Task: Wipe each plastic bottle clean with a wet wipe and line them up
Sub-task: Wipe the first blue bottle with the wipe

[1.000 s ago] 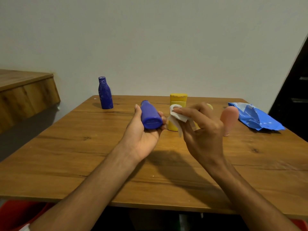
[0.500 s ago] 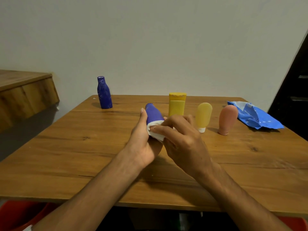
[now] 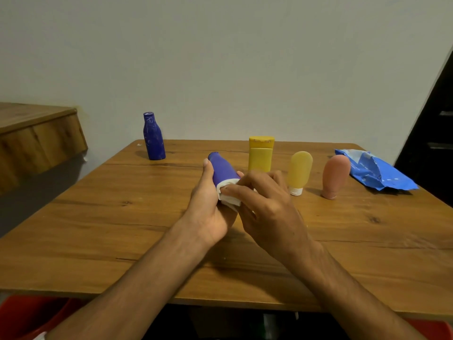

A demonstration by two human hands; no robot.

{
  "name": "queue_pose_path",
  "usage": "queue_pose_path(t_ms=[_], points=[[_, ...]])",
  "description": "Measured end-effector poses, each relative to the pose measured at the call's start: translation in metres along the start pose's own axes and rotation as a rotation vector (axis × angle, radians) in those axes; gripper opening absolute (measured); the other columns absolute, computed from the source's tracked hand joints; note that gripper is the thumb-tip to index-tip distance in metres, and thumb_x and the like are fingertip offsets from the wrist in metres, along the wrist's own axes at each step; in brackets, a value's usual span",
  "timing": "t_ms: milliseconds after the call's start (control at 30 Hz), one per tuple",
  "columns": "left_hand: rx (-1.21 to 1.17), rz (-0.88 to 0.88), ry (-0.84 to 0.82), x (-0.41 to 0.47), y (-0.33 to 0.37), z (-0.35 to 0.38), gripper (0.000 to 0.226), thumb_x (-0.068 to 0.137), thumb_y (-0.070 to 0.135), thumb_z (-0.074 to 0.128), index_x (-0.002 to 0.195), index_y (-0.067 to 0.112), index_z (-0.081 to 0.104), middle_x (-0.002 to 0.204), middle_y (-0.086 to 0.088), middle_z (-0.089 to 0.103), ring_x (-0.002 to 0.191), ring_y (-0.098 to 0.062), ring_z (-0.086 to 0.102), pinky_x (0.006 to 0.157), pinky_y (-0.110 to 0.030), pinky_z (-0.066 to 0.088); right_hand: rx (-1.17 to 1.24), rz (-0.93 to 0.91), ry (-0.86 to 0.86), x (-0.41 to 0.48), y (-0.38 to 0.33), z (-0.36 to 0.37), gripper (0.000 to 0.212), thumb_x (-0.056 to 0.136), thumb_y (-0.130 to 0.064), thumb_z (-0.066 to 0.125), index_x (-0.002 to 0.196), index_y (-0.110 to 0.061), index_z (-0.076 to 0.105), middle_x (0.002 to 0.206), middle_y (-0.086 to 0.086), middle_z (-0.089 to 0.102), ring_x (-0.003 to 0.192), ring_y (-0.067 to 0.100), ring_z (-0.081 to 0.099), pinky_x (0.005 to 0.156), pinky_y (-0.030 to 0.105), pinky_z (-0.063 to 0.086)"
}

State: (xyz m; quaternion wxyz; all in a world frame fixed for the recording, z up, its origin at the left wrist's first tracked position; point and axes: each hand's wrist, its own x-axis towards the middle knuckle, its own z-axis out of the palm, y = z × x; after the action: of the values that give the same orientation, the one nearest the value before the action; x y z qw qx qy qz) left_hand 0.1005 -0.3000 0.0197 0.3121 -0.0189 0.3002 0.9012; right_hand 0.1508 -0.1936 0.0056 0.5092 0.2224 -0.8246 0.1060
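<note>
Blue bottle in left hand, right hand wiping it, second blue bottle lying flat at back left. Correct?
No: head view shows the second blue bottle standing upright at back left; left hand holds the blue bottle, right hand wipes it with the white wipe.

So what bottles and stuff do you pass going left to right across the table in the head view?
Standing dark blue bottle → held blue bottle → yellow bottle → pale yellow tube → pink tube → blue wipe packet.

Bench lies open left of the yellow bottle, save one blue bottle; to its right stand pale tube, pink tube, pack.
</note>
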Motion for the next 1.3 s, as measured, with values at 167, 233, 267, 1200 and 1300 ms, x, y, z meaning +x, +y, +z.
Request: queue_pose_path(t_ms=[167,233,267,1200,1300], points=[[0.015,-0.008,0.007,0.000,0.000,0.002,0.069,0.090,0.062,0.053,0.122,0.001,0.055,0.073,-0.011,0.063,0.062,-0.021,0.067,0.057,-0.033,0.061,-0.023,-0.018,-0.057,0.002,0.000,-0.005,0.013,0.080,-0.012,0.069,0.093,-0.012,0.072,0.082,0.006,0.061,0.083,0.014,0.043,0.065,0.030,0.036],[-0.007,0.026,0.037,0.001,0.002,0.002,0.068,0.091,0.058,0.055,0.127,0.000,0.053,0.082,-0.014,0.064,0.069,-0.022,0.066,0.065,-0.036,0.061,-0.049,0.000,-0.100,0.002,0.002,-0.007,0.023,0.071,-0.009,0.080,0.092,-0.012,0.072,0.084,0.006,0.062,0.084,0.013,0.040,0.065,0.029,0.034],[-0.031,0.043,0.049,0.002,0.003,0.002,0.068,0.091,0.056,0.056,0.129,0.000,0.051,0.089,-0.015,0.064,0.073,-0.023,0.066,0.068,-0.037,0.060,-0.053,0.013,-0.111,0.002,0.002,-0.008,0.026,0.068,-0.009,0.083,0.092,-0.011,0.071,0.084,0.007,0.063,0.085,0.012,0.040,0.065,0.028,0.032],[0.562,0.331,-0.214,0.015,0.008,-0.011,0.056,0.081,0.055,0.050,0.124,0.019,0.055,0.095,-0.002,0.072,0.086,-0.012,0.066,0.076,-0.026,0.054,0.226,0.322,0.101,0.012,0.029,-0.028,0.025,0.079,-0.011,0.074,0.104,-0.012,0.071,0.089,0.003,0.061,0.080,0.014,0.057,0.063,0.021,0.048],[0.917,0.433,-0.220,0.015,0.012,-0.011,0.042,0.078,0.056,0.045,0.105,0.025,0.057,0.080,0.013,0.071,0.083,-0.004,0.064,0.078,-0.023,0.048,0.219,0.329,0.112,0.013,0.029,-0.030,0.026,0.078,-0.007,0.075,0.103,-0.010,0.070,0.090,0.003,0.062,0.081,0.009,0.056,0.066,0.012,0.045]])
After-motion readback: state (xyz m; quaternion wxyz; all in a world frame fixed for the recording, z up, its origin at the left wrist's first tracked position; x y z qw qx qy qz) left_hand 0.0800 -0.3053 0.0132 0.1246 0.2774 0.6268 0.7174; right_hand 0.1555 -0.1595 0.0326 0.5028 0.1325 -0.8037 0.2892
